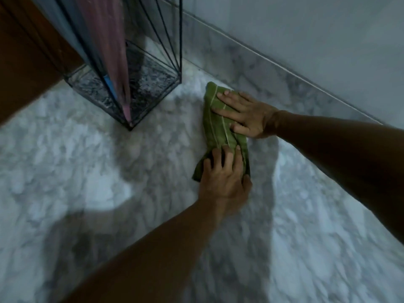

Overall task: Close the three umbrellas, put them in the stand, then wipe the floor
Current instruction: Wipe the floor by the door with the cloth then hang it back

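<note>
A green cloth [215,121] with pale stripes lies bunched on the marble floor [87,167], to the right of the stand. My right hand [244,114] presses flat on its far half, fingers straight and pointing left. On its near end my left hand [223,176] rests with spread fingers on top and the thumb at the cloth's right edge. The black wire umbrella stand [180,51] sits in the corner with a folded pink umbrella [109,51] in it, tip down. A blue strip of another umbrella [108,84] shows beside it, and something grey [65,29] behind.
A marble skirting [251,60] and a pale wall [306,29] run diagonally behind the cloth. Brown wooden panelling [26,62] borders the stand on the left. The picture is motion-blurred. My arms cast shadows on the floor near me.
</note>
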